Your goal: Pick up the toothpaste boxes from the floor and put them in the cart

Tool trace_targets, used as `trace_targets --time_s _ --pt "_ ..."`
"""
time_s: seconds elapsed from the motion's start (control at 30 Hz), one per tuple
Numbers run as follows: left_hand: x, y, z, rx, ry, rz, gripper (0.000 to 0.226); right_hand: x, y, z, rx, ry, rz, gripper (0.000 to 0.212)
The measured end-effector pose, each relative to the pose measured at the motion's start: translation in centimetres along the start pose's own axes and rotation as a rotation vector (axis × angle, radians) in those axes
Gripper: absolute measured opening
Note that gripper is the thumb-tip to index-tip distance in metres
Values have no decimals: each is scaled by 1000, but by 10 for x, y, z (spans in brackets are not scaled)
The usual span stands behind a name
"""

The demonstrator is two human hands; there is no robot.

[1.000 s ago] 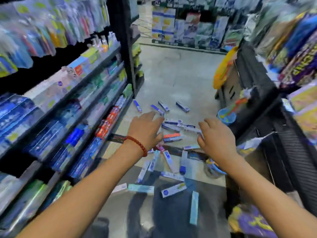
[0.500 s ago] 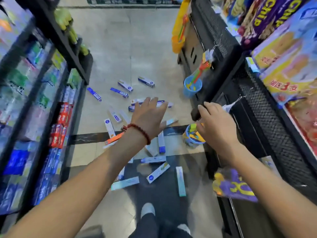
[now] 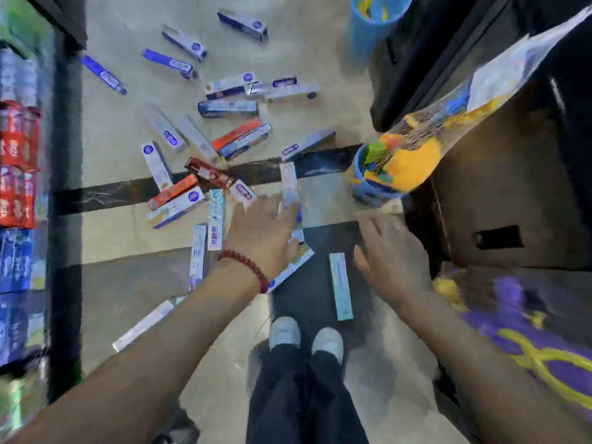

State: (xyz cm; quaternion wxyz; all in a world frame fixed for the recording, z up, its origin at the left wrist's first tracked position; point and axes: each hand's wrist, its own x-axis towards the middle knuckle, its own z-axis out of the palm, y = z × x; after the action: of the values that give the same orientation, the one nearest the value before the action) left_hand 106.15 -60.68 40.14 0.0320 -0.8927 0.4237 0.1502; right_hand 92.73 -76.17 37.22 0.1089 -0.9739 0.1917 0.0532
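Both hands spread open and empty, the left hand (image 3: 262,229) hangs nearest the pale toothpaste box (image 3: 289,184), whose long axis points away from the person, the right hand (image 3: 389,251) farther off.

Seen from above, many toothpaste boxes (image 3: 228,108) lie scattered on the tiled floor (image 3: 320,62), some overlapping, in white, blue and red. Both hands reach down over them with fingers spread and hold nothing. The left hand (image 3: 261,227), with a red bead bracelet (image 3: 245,262) at the wrist, hovers above boxes near a dark floor stripe (image 3: 105,193). The right hand (image 3: 389,251) hangs just beside a pale blue box (image 3: 340,285). White shoes (image 3: 304,336) and dark trousers show below. Shelves (image 3: 19,187) of boxed goods stand at the left, blurred; a blue bucket (image 3: 368,184) of coloured items sits at the right.
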Motion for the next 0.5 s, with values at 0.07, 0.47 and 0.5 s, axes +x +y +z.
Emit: trace_targets --time_s 0.07,0.47,0.5 --pt "18 -1 80 21 -102 11 60 2 10 76 39 -115 72 58" --pt "79 -31 454 16 -459 -112 95 -26 70 405 50 -539 379 86" --pt "83 -32 468 13 -469 -137 98 -28 71 421 66 -554 394 87"
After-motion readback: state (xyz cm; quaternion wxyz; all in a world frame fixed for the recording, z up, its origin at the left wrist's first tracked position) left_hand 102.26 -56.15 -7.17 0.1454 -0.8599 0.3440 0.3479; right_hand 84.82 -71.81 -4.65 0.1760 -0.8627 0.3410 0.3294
